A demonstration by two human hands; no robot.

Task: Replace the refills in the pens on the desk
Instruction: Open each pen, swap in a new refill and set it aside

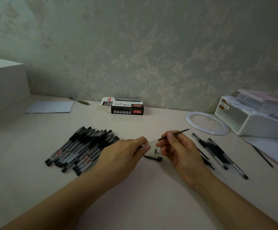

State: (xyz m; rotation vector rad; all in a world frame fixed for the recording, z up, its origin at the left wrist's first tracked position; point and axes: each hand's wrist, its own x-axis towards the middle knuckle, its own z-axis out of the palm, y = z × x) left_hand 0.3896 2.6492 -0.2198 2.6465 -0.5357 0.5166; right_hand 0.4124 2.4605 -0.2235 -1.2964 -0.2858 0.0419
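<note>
Both hands meet above the middle of the counter (135,196). The left hand (126,153) pinches the clear pen barrel (149,143) near its end, fingers curled round it. The right hand (179,146) pinches the thin dark refill (174,133) between thumb and fingertips; the refill's lower end sits in the barrel's mouth and its tip points up and to the right. Just below the hands, a small metal tip cone (155,151) and a black cap (153,157) lie on the counter. To the left lies a heap of capped black pens (80,148), some with red labels too small to read. To the right lie a few more pens and loose refills (218,153). Against the wall sits an open black-and-white pen box (126,106) printed "1120", seen upside down, with red marks; its finer print is unreadable
</note>
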